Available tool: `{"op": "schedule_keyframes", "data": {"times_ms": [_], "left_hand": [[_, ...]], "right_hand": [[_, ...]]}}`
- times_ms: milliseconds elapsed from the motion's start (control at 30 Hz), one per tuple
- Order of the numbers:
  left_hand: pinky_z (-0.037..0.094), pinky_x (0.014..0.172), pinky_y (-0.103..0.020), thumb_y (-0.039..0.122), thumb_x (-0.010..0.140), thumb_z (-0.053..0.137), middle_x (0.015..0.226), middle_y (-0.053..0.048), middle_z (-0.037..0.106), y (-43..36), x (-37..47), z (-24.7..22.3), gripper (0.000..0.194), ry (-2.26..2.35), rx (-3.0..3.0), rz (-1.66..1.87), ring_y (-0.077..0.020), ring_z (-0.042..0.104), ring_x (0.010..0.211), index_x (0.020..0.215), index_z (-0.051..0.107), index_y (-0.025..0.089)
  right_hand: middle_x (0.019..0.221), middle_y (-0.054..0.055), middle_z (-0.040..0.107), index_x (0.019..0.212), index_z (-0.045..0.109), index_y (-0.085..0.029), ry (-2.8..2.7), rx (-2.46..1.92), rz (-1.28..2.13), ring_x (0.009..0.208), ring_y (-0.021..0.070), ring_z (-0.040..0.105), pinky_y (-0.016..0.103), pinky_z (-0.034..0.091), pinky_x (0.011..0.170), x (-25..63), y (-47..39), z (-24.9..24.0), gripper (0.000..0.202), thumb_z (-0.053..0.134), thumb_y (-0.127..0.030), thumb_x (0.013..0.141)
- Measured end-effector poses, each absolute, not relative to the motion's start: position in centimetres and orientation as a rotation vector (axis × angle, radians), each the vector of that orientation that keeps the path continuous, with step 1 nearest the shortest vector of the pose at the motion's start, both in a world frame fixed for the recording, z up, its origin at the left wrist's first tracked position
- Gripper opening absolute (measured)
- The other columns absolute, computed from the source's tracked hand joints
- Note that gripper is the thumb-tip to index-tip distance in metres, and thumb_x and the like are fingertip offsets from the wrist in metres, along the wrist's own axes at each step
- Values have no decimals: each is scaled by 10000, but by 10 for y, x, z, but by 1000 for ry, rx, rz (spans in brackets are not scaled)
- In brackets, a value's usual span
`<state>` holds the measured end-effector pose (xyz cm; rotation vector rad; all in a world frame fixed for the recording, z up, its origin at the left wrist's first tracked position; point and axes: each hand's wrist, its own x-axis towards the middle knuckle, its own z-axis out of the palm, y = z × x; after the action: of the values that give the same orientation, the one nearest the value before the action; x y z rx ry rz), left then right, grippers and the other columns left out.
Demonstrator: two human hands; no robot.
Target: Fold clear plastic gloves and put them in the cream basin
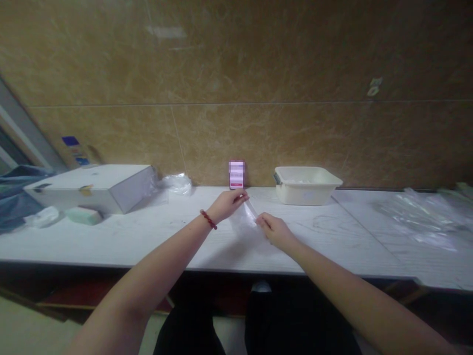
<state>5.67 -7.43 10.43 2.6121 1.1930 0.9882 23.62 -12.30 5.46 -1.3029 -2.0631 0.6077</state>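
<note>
A clear plastic bag [246, 219] hangs between my two hands over the white table, its top edge slanting down to the right. My left hand [231, 203], with a red bead bracelet at the wrist, pinches the upper left end of that edge. Lower and to the right, my right hand [275, 230] is closed on the other end. Just behind my left hand, a phone [237, 175] with a lit screen stands upright against the wall. To the right of the phone sits a cream plastic basin [308, 193] with something pale inside, too blurred to make out.
On the left of the table [148, 246] are a white box [92, 185], a pale green block [84, 215], a white crumpled item [42, 217] and a clear plastic bundle [176, 184]. A bottle [76, 150] stands behind the box. Clear plastic bags [428, 217] lie at the right.
</note>
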Motion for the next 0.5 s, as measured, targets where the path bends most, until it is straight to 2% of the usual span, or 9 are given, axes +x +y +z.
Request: {"op": "schedule_keyframes", "data": {"times_ms": [133, 233, 333, 433, 500], "left_hand": [[345, 545, -179, 333, 802, 375, 650, 12, 558, -75, 59, 116, 235, 1175, 2642, 992, -93, 483, 572, 780, 539, 167], [345, 543, -182, 330, 807, 368, 651, 9, 560, -75, 64, 121, 234, 1145, 2717, 943, -98, 492, 579, 783, 537, 170], [353, 572, -191, 318, 810, 365, 687, -3, 573, -74, 72, 123, 223, 1078, 2834, 832, -111, 510, 627, 800, 540, 180], [362, 620, -200, 284, 810, 367, 757, -14, 586, -72, 80, 124, 198, 1015, 2888, 759, -121, 522, 697, 820, 539, 188], [366, 614, -208, 299, 808, 365, 743, -16, 583, -72, 85, 126, 206, 1052, 2860, 762, -124, 523, 686, 819, 538, 187]], "right_hand": [[498, -30, 499, 748, 514, -181, -2219, -1322, 589, 485, 95, 479, 204, 348, 496, 257, -122, 60, 278, 301, -350, 810], [649, 8, 581, 749, 543, -184, -2278, -1313, 554, 616, 117, 526, 237, 388, 582, 267, -115, 76, 270, 349, -366, 792], [805, 31, 604, 871, 549, -196, -2216, -1283, 579, 720, 133, 545, 260, 417, 655, 267, -106, 97, 256, 471, -392, 726], [862, 48, 599, 906, 539, -188, -2153, -1332, 811, 661, 129, 553, 233, 451, 531, 260, -97, 111, 300, 547, -375, 672], [841, 55, 598, 855, 547, -171, -2121, -1357, 981, 640, 125, 553, 200, 444, 442, 254, -93, 114, 245, 550, -339, 675]]}}
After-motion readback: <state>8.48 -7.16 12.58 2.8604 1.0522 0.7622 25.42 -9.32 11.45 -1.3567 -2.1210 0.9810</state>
